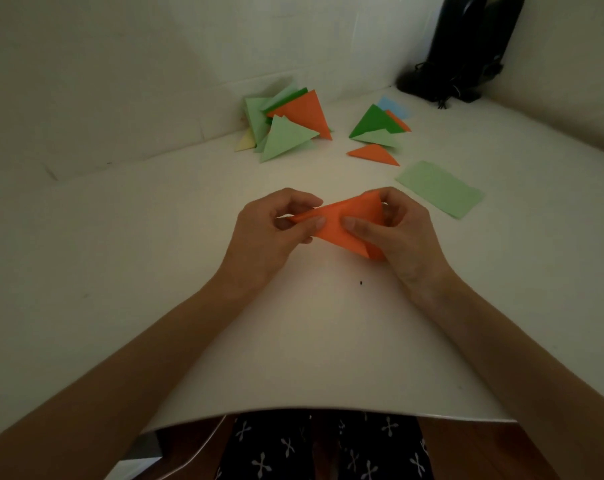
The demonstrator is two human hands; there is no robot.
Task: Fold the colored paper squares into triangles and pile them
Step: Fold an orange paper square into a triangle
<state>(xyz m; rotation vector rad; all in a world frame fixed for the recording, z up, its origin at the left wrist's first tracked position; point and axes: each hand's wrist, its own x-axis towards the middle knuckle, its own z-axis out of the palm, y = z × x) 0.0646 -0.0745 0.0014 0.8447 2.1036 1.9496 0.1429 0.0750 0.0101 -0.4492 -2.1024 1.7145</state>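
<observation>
Forearms [162, 355] meeting mid-frame, your left hand [269, 226] and right hand [401, 230] are both pinching the orange paper [342, 225], its long axis lying sideways between the grips.

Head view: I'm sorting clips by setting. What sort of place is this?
Probably a home desk in a room corner: a white table meets plain white walls, what look like black speakers stand at the back, and folded paper triangles lie piled on it.

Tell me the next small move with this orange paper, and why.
Probably press the crease flat: the left hand and right hand both pinch the orange paper, folded over but gaping, not yet piled.
</observation>
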